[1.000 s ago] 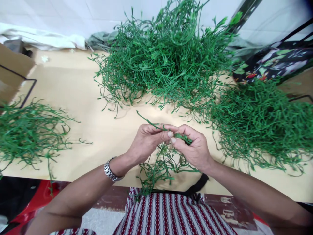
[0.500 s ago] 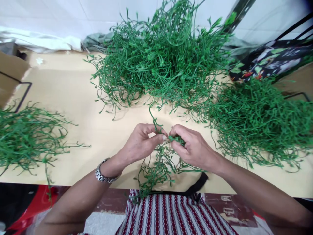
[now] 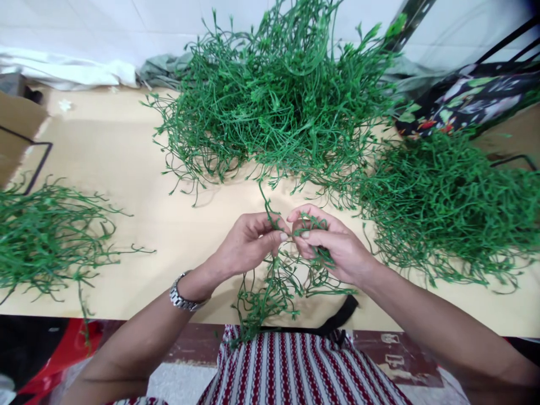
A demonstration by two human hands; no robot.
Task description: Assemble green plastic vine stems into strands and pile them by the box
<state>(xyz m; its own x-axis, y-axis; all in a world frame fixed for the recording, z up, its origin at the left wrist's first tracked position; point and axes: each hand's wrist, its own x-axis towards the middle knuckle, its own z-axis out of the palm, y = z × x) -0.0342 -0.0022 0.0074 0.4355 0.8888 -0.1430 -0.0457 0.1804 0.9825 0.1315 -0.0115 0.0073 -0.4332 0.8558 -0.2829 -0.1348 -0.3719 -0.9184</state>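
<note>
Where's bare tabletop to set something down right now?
Widest: tabletop bordered by the left pile, back pile and left hand. Narrower: a strip between right pile and right forearm. Crowded: below left hand and right hand, where loose stems spread.

And no readable lettering anywhere! Pale marks (image 3: 394, 360) stood out on the dark red surface (image 3: 198, 340) below the bench (image 3: 139, 247), but spelled nothing legible; the wristwatch (image 3: 180, 295) and the cardboard (image 3: 19, 126) at left offered no readable figures either.
</note>
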